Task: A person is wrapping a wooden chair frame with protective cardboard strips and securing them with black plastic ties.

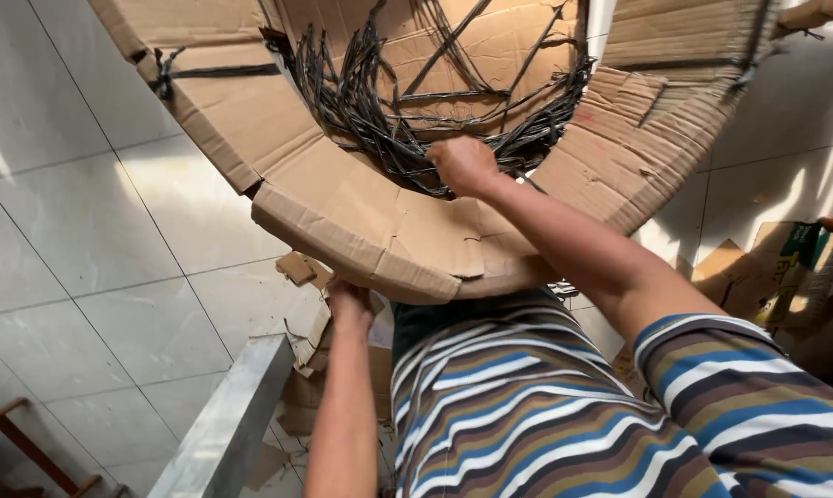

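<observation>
Right hand (462, 166) fisted on black straps (379, 111); left hand (349, 304) beneath cardboard ring (361, 221), grip hidden. Probably light, bendy; best supported under rim.

A brown cardboard box (785, 277) with a green label lies at right.

Plain brown is shown on the cardboard (342, 198), and black on the straps (379, 111) piled in it. The shirt (527, 406) is striped in blue, white, brown and dark bands. The floor (94, 231) is tiled in pale grey-white. The bar (227, 420) is silvery grey.
</observation>
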